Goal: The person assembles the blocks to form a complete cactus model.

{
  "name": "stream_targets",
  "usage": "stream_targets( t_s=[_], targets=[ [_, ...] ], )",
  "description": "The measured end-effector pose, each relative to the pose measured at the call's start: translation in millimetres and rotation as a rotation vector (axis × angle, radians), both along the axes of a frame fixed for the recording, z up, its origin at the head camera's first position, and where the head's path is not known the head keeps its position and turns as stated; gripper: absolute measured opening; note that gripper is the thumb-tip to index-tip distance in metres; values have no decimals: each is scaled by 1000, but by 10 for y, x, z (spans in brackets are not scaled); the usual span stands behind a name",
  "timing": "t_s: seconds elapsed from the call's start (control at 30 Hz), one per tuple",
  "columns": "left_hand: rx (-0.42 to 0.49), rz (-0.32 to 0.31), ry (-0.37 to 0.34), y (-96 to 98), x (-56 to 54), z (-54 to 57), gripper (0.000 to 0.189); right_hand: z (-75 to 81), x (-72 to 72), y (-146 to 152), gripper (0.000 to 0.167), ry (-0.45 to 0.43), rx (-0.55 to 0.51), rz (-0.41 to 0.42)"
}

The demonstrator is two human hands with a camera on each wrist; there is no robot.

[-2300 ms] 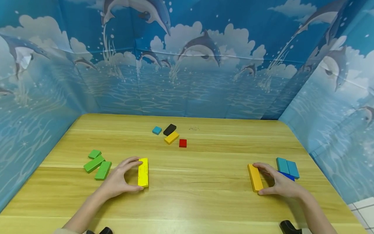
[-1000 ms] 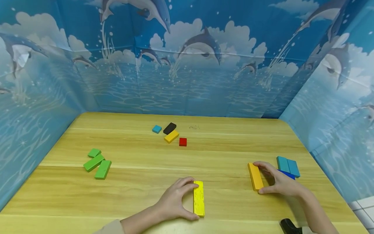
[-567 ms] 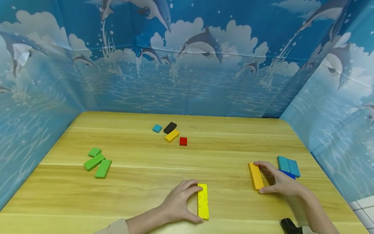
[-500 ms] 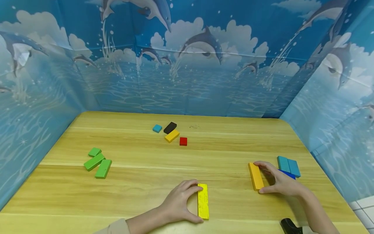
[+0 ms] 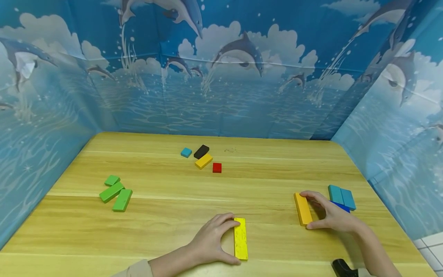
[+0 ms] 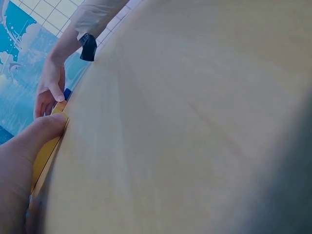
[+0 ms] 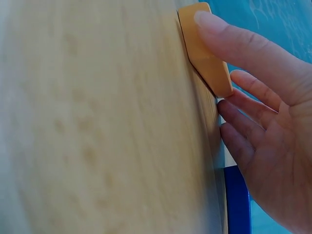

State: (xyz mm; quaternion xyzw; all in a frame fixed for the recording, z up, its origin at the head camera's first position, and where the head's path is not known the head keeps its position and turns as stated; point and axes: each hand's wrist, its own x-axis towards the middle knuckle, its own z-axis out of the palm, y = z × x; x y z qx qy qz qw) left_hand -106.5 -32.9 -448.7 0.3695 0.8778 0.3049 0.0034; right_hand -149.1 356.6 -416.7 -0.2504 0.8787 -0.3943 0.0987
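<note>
Near the front middle of the table, my left hand (image 5: 211, 240) pinches a bright yellow block (image 5: 240, 239) by its two ends, fingers at the far end and thumb at the near one. The left wrist view shows that thumb (image 6: 46, 126) against the yellow block's (image 6: 45, 158) end. Over on the right, an orange block (image 5: 303, 209) is held the same way by my right hand (image 5: 333, 216). In the right wrist view the thumb presses on the orange block's (image 7: 202, 46) end. A blue block (image 5: 340, 206) lies partly hidden behind the right hand.
Two teal blocks (image 5: 341, 196) lie side by side beyond the right hand. Three green blocks (image 5: 112, 192) are grouped at the left. Farther back lie a small blue block (image 5: 186, 152), a black one (image 5: 201, 151), a yellow-orange one (image 5: 204, 161) and a red one (image 5: 217, 167). A dolphin-print curtain (image 5: 221, 107) surrounds the table.
My left hand has carried the yellow block from beside the green blocks rightward and nearer to me, and has stayed still for the last half second. The right hand keeps its place on the orange block.
</note>
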Motion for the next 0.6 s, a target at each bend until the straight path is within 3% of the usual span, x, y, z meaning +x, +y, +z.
stream_targets(
  t_s=[0.3, 0.6],
  targets=[
    [21, -3, 0, -3, -5, -12, 80, -25, 9, -20, 77, 14, -28, -35],
    [33, -2, -7, -4, -10, -20, 79, 68, -64, -225, 77, 53, 28, -117]
  ],
)
